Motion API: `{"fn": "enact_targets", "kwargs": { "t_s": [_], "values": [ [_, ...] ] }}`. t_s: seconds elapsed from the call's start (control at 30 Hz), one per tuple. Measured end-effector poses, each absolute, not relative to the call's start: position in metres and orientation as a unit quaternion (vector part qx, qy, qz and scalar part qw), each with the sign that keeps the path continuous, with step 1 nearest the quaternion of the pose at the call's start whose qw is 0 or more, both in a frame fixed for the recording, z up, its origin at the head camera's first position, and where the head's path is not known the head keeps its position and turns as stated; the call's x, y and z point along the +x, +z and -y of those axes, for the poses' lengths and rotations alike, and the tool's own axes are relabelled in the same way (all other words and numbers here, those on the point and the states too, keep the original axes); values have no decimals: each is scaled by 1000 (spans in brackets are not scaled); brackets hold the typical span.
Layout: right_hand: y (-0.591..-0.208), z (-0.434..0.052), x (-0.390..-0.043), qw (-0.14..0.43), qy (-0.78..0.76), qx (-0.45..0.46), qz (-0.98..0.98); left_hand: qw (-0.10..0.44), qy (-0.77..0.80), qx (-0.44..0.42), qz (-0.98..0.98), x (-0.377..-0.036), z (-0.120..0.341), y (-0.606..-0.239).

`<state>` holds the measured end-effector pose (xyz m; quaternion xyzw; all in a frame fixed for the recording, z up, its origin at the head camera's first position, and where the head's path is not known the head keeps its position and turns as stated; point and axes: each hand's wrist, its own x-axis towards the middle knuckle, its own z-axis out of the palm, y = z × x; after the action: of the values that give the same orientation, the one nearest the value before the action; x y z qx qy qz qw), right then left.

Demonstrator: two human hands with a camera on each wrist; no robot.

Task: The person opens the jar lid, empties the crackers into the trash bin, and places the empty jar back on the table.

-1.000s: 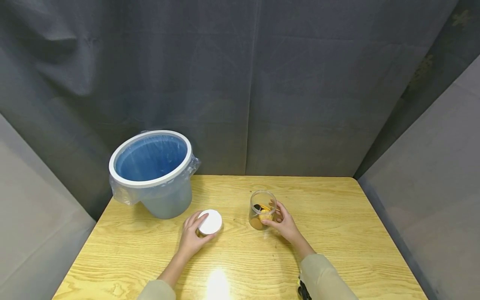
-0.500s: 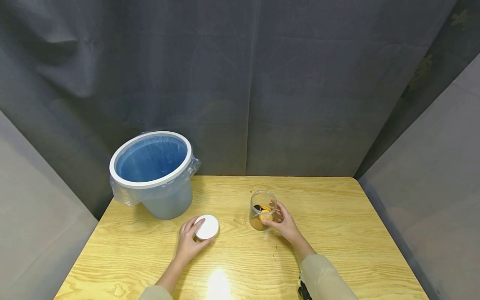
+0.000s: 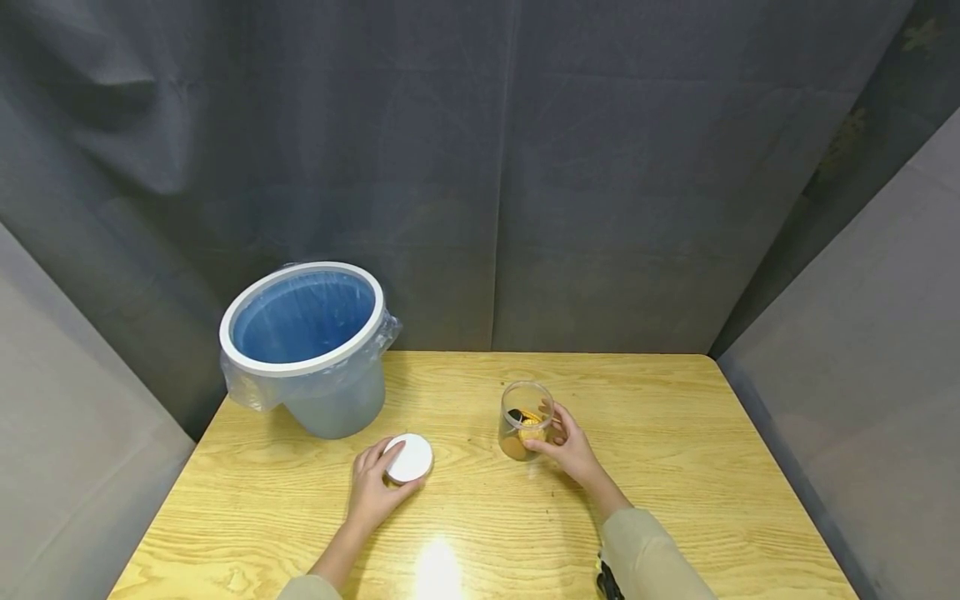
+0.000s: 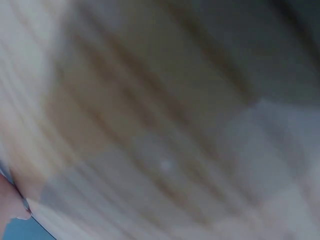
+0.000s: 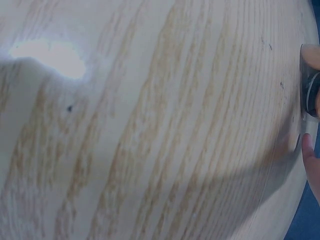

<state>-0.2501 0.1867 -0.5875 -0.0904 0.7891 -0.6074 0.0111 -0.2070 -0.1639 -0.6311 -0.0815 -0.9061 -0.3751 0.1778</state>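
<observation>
My left hand (image 3: pixel 372 492) pinches a round white lid (image 3: pixel 411 460) by its edge, low over the table or on it; which one I cannot tell. My right hand (image 3: pixel 572 457) grips the side of a clear, lidless jar (image 3: pixel 507 429) that stands upright on the table. Inside the jar are yellow-orange pieces (image 3: pixel 531 430) and something black (image 3: pixel 514 414). In the right wrist view, only fingers (image 5: pixel 312 167) and a sliver of the jar (image 5: pixel 306 82) appear at the right edge. The left wrist view is blurred, with a bit of hand (image 4: pixel 9 202) at its lower left.
A blue bin (image 3: pixel 337 408) with a white rim and a clear plastic liner stands at the table's back left. Below my right sleeve lies a small black item (image 3: pixel 608 581), partly hidden. Dark curtain (image 3: pixel 615 208) hangs behind the wooden table (image 3: pixel 660 433).
My left hand has moved slightly left and toward me with the white lid. The right hand and the jar have stayed in place.
</observation>
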Motion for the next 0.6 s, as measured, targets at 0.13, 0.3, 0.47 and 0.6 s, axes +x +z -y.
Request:
{"fn": "enact_targets", "kwargs": {
  "t_s": [0.13,0.3,0.47,0.6],
  "values": [
    [-587,-187,-250,10,-609,-89,-788,184,-360,-82,911,-206,165,-631],
    [-586,-186,-249,10,-609,-89,-789,183,-342,-83,918,-206,167,-632],
    [-577,-186,-246,18,-616,-88,-782,191,-323,-87,923,-207,169,-631],
    [-567,-184,-243,31,-626,-85,-775,193,-317,-87,924,-205,170,-630]
  ]
}}
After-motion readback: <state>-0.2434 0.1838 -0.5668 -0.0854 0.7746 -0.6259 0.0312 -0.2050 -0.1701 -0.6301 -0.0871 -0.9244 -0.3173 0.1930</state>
